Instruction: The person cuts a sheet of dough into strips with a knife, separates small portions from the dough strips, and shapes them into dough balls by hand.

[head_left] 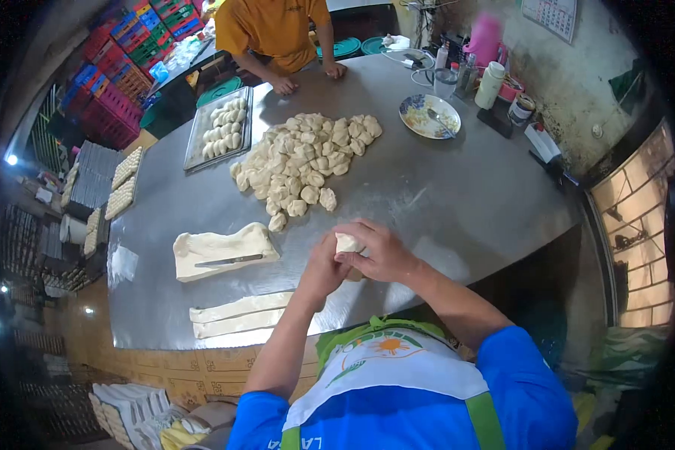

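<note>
Both my hands are closed around one white dough piece (348, 243) above the table's near side. My left hand (324, 266) holds it from the left, and my right hand (382, 253) wraps over it from the right. Beyond them lies a large heap of dough pieces (300, 157). To the left, a knife (229, 262) rests on a thick dough slab (225, 246). Nearer the table's front edge are long dough strips (240, 316), their right ends partly behind my left forearm.
The metal table (457, 202) bears a tray of shaped dough (221, 127), a plate with a spoon (430, 116), and a bottle (490, 85) among other items at the right. Across it, a person in an orange shirt (270, 34) rests both hands on the far edge.
</note>
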The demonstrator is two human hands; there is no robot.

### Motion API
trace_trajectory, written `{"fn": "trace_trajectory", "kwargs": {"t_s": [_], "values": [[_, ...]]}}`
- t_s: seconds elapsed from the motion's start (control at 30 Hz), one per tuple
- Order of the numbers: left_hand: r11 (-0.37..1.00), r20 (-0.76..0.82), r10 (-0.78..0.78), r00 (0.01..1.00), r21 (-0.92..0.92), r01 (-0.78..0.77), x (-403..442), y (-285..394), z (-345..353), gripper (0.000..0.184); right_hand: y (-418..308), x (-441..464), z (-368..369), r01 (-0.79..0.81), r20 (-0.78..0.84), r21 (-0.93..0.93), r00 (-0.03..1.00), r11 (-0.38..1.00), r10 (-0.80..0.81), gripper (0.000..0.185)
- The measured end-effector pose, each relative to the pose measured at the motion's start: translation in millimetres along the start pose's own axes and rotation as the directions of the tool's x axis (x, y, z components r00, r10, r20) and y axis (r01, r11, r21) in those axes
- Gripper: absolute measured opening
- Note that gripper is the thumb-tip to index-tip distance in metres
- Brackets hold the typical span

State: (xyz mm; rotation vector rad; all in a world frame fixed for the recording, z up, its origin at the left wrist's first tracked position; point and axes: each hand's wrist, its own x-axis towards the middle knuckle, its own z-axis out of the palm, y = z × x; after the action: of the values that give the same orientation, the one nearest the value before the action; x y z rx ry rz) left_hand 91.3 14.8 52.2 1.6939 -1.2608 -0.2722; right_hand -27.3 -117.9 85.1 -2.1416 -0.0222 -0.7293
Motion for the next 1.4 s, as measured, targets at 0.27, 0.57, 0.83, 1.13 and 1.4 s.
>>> {"fn": "trace_trajectory", "kwargs": {"t_s": [0.27,0.57,0.83,1.13,1.4], "values": [[0.99,0.402,-0.073,0.913,0.139,0.018,-36.5,-17.9,9.9,0.023,77.0,-23.6,41.5,-0.468,-0.037,-0.335,0.874,0.818,0.485,0.032],[0.834,0.189,-0.456,0.87,-0.252,0.492,-19.4,-11.0,6.9,0.026,37.8,-14.3,35.1,-0.487,-0.075,0.186,0.859,0.853,0.506,0.032],[0.957,0.346,-0.159,0.925,-0.177,0.23,-39.2,5.4,11.6,0.014,78.9,-8.9,23.2,-0.683,0.168,-0.192,0.685,0.705,0.709,0.053],[0.946,0.141,-0.114,0.983,-0.288,0.151,-10.1,-30.5,14.5,0.113,42.7,-23.3,25.7,-0.215,0.236,0.035,0.951,0.976,0.201,0.049],[0.908,0.115,-0.206,0.972,-0.348,0.233,-18.7,-50.7,38.4,0.037,42.9,-13.0,10.3,-0.119,0.133,-0.111,0.982,0.987,0.133,0.047]]}}
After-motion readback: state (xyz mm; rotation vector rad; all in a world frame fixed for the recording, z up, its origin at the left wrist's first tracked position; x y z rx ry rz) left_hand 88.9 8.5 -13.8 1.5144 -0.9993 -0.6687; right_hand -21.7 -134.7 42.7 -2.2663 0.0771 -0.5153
